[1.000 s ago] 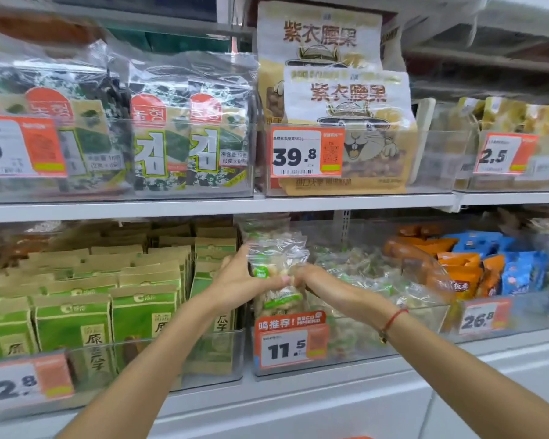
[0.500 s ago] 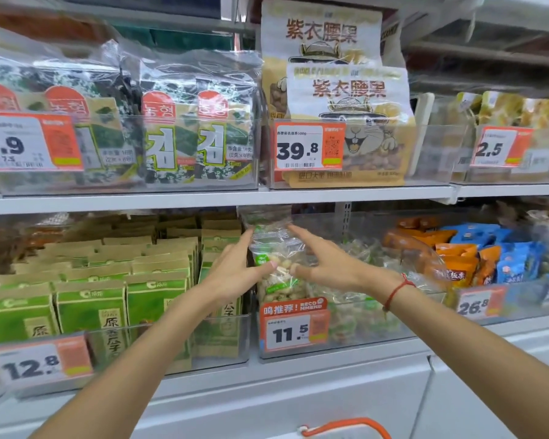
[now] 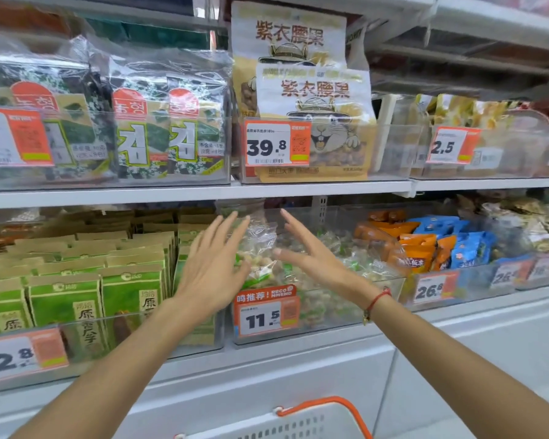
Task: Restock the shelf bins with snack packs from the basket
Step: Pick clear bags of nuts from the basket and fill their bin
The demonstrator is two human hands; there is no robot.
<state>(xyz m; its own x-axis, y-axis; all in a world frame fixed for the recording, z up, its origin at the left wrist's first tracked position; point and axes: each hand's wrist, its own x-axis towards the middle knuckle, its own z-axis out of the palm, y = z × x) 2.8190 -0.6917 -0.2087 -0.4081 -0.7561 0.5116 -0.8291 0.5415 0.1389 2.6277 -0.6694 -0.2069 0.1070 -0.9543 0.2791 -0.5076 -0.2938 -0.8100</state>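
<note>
Shelves (image 3: 298,188): two tiers of clear bins, each with a price tag on its front; seaweed and cashew bags above, green boxes (image 3: 67,299) and mixed packs below.
Bin (image 3: 346,324): lower tier, centre, tagged 11.5; between the green boxes on its left and the orange and blue packs (image 3: 425,248) on its right; its front part is filled with clear nut packs.
Basket (image 3: 298,423): white, orange handle, at the bottom edge, below the shelf; its contents are out of view.
Snack pack (image 3: 260,248): clear bag of nuts, upright at the front of the 11.5 bin, its top just under the upper shelf; it stands between the two hands with neither gripping it.
Left hand (image 3: 210,274): fingers straight and spread wide, just left of the pack; holds nothing.
Right hand (image 3: 311,255): fingers straight and wide, just right of the pack, red cord at the wrist; holds nothing.
Change: a second ago both hands pinched this pack at its middle; half a second ago the fingers had opened but were close to it; now they are wider and apart from it, and the basket has come into view.
Meaning: the pack appears placed and released; the likely next step is a reach down to the basket for another.
Risk: the tall pack may tip forward, as nothing holds it.
</note>
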